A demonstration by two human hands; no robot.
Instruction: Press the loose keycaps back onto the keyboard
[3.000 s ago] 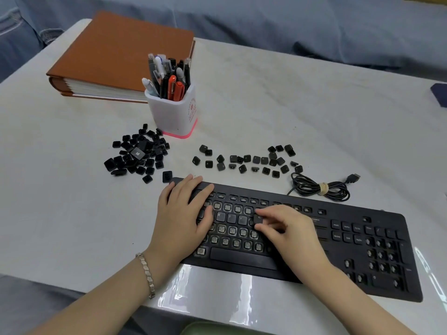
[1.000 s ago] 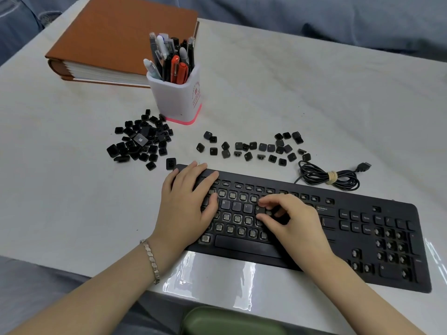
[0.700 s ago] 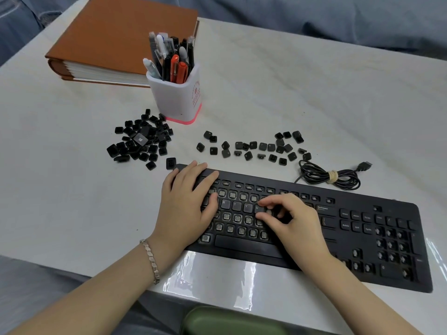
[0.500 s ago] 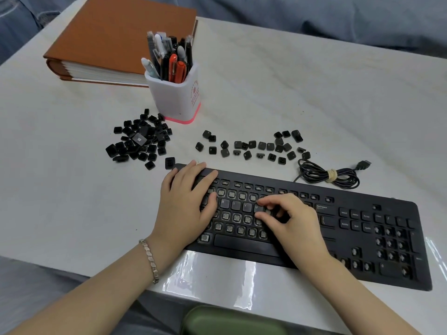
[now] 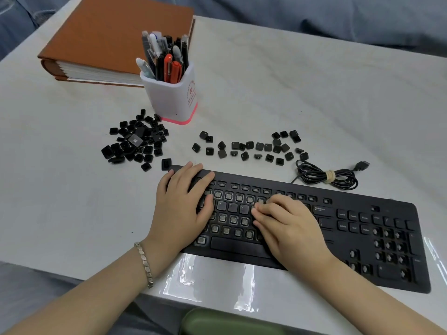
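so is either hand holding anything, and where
Left hand lies flat on the black plastic keyboard, holding nothing. Right hand fingertips press beside the Y key; any keycap beneath is hidden.

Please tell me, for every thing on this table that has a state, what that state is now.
keyboard: many caps missing; R, T and Y fitted.
keycap pile: loose, heaped.
keycap row: loose, spread out behind the keyboard.
cable: coiled, tied, unplugged.
pen holder: upright, full.
binder: closed, lying flat.
left hand: flat on the keyboard's left end, fingers straight.
right hand: fingers bent, tips down beside Y.
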